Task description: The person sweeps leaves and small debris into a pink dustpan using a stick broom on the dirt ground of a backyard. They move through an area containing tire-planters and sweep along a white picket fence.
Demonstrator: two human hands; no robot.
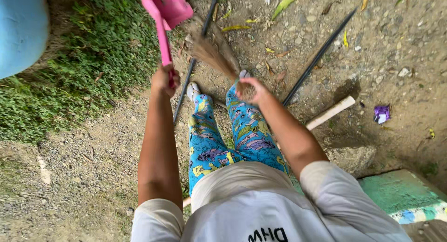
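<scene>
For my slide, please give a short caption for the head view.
Left hand holds a pink dustpan, right hand a straw broom, over gravel ground.

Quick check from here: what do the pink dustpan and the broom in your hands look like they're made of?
The pink dustpan, gripped by its handle in the left hand, looks like moulded plastic: uniform bright colour, smooth, slightly glossy surface. The broom, held in the right hand, seems to be bundled dry plant fibre or thin sticks: tan, fine, splayed strands. Exact fibre cannot be told.
</scene>
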